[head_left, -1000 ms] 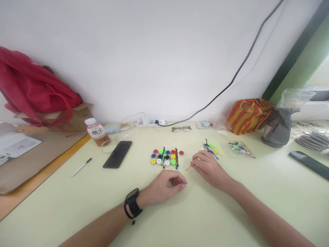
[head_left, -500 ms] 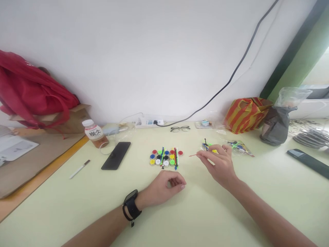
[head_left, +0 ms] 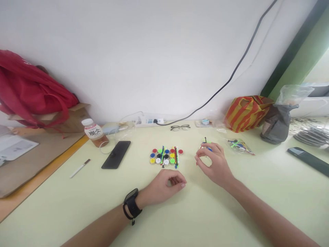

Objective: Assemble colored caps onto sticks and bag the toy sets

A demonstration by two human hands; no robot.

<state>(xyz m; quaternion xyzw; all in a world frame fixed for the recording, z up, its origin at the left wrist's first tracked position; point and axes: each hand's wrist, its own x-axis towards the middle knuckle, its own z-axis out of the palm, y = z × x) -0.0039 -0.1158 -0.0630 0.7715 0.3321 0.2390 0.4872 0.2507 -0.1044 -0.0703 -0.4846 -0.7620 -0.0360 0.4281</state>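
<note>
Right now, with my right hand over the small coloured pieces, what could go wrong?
1. The right hand is curled close over the loose pile of sticks; a careless sweep may scatter it.
2. The left hand rests near the rows of coloured discs; a push forward may disturb them.

The left hand (head_left: 164,187) curls loosely, palm down; the right hand (head_left: 215,164) hovers, fingers (head_left: 212,147) arched.
</note>
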